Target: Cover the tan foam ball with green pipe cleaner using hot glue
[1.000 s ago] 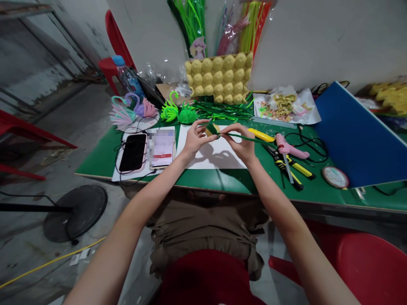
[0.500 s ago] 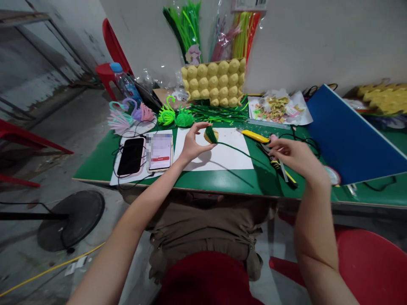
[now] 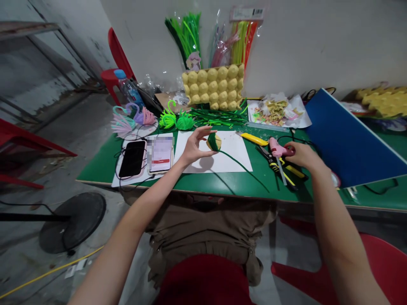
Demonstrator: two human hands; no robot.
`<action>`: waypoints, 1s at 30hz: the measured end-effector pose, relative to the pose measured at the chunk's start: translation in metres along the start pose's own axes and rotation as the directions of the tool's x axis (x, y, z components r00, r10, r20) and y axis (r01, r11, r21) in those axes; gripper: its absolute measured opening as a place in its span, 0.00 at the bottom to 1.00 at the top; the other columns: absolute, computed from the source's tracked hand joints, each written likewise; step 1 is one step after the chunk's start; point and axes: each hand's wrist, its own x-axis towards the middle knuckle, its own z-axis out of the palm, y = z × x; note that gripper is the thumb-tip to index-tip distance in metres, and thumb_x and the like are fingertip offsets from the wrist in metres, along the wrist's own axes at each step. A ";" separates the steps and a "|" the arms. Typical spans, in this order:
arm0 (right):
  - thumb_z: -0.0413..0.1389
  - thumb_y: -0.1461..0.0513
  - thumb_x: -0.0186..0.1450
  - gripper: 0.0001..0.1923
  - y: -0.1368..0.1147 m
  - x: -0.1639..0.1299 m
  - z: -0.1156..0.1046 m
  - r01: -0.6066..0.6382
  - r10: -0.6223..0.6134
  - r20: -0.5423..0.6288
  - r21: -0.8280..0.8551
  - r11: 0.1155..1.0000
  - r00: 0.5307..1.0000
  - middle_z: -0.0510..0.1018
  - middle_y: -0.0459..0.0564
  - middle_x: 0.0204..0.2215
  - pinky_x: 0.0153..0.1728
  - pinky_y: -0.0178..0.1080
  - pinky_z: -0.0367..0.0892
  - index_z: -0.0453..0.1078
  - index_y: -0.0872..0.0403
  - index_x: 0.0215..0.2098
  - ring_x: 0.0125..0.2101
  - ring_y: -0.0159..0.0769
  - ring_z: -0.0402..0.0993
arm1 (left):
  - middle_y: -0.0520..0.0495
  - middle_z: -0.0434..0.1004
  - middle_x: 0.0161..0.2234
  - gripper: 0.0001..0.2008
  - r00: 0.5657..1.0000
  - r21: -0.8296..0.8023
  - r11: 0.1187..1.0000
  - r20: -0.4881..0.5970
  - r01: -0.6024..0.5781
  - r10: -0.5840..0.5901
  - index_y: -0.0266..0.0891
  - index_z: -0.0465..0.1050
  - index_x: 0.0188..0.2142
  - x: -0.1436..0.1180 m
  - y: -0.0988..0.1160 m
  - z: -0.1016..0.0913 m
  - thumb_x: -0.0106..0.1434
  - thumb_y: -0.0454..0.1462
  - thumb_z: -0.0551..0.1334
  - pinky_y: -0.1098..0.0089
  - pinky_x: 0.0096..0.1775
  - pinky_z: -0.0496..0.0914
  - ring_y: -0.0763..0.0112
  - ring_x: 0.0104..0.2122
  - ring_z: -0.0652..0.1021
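My left hand (image 3: 194,147) pinches a small yellow egg-carton cup (image 3: 218,143) between thumb and fingers, above a white paper sheet (image 3: 237,163). Dark green pipe cleaner (image 3: 213,142) covers part of the cup, and its loose end trails down to the right. My right hand (image 3: 302,156) has its fingers closed around the dark red handle of a pink glue gun (image 3: 276,148). A clear glue stick or nozzle part points down from the gun, over black-and-yellow pliers (image 3: 288,173). Just left of the gun lies a yellow utility knife (image 3: 254,139).
Two phones, one black-screened (image 3: 132,159) and one lit (image 3: 160,156), lie at left with cables. Behind stand pipe-cleaner swans (image 3: 135,116), green pipe-cleaner pieces (image 3: 219,117) and a yellow egg carton (image 3: 214,87). A blue board (image 3: 352,144) leans at right; scraps (image 3: 275,109) lie on paper.
My right hand has left the pipe cleaner's loose end, moved right and closed on the glue gun's handle. The wrapped cup has turned slightly in my left hand.
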 end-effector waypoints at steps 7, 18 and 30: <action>0.64 0.66 0.53 0.08 -0.007 -0.020 -0.025 0.060 0.004 -0.135 0.470 0.881 0.991 0.80 0.56 0.31 0.31 0.41 0.63 0.74 0.51 0.32 0.29 0.41 0.72 | 0.34 0.71 0.64 0.39 1.000 0.086 0.996 -0.007 -0.005 0.006 0.44 0.76 0.53 -0.002 0.000 -0.003 0.42 0.49 0.79 0.61 0.49 0.75 0.49 0.58 0.78; 0.66 0.48 0.56 0.16 -0.061 -0.026 -0.021 0.196 -0.072 -0.183 0.911 0.364 0.981 0.71 0.46 0.18 0.22 0.38 0.53 0.76 0.51 0.31 0.20 0.33 0.62 | 0.38 0.77 0.59 0.32 0.999 0.254 0.966 0.004 0.037 -0.039 0.43 0.77 0.51 -0.004 0.008 -0.004 0.45 0.43 0.77 0.56 0.54 0.70 0.48 0.61 0.74; 0.62 0.38 0.56 0.26 -0.117 -0.011 0.019 0.299 -0.453 -0.191 0.937 0.180 0.871 0.75 0.45 0.20 0.18 0.38 0.55 0.74 0.51 0.34 0.14 0.29 0.58 | 0.43 0.84 0.50 0.34 0.990 0.099 0.987 -0.074 0.124 -0.117 0.45 0.80 0.47 0.001 0.003 -0.004 0.39 0.47 0.79 0.56 0.53 0.69 0.48 0.55 0.79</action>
